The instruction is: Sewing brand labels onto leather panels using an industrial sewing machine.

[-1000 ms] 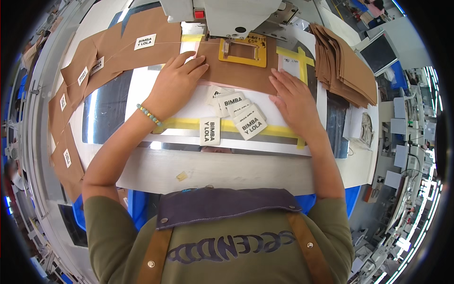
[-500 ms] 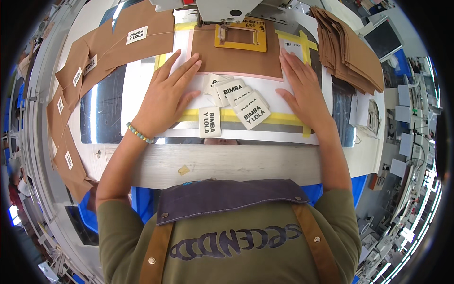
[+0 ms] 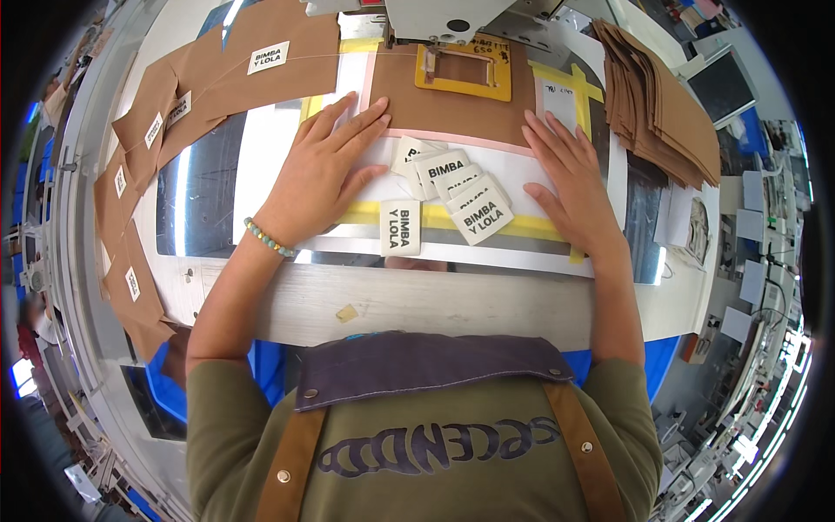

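Observation:
My left hand lies flat with fingers apart, its fingertips at the left edge of a brown fabric panel. My right hand rests flat at the panel's right edge, fingers stretched forward. Under the machine head, a yellow rectangular frame sits on the panel. The panel lies on a white sheet bordered with pink strips and yellow tape. Between my hands is a loose pile of white fabric labels with black print. One label lies apart, nearer to me.
Brown panels with sewn-on labels trail down the left side, joined by thread. A stack of brown panels stands at right, near a dark screen. Blue bins show below the table's near edge.
The whole view has shifted slightly, so everything sits a little further right. My hands stay flat at the panel's sides, and the labels keep their arrangement.

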`<action>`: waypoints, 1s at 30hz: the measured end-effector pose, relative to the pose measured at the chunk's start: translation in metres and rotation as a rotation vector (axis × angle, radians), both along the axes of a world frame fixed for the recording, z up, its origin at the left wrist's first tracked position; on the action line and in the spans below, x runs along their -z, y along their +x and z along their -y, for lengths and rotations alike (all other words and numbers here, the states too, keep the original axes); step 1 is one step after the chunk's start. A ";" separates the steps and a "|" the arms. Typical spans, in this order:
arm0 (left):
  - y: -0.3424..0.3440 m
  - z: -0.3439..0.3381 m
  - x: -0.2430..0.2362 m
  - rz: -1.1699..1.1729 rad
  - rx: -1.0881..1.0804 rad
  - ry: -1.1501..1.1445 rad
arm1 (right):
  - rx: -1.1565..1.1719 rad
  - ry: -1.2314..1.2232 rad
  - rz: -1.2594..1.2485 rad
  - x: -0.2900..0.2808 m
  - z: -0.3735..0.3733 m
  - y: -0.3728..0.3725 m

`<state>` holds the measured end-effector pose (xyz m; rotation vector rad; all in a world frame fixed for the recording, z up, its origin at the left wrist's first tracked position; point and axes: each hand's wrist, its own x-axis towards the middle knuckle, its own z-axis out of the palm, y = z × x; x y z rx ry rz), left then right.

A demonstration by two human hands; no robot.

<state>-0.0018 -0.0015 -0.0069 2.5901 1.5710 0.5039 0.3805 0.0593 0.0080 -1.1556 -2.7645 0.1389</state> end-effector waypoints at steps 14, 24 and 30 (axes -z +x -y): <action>-0.004 0.003 0.001 0.001 -0.044 -0.017 | -0.033 0.008 -0.078 0.000 0.000 0.003; -0.003 -0.001 0.003 0.001 -0.069 -0.021 | -0.044 0.027 -0.056 0.005 -0.001 0.005; -0.002 0.008 -0.008 0.130 -0.018 0.099 | -0.068 0.046 -0.154 0.002 0.000 0.005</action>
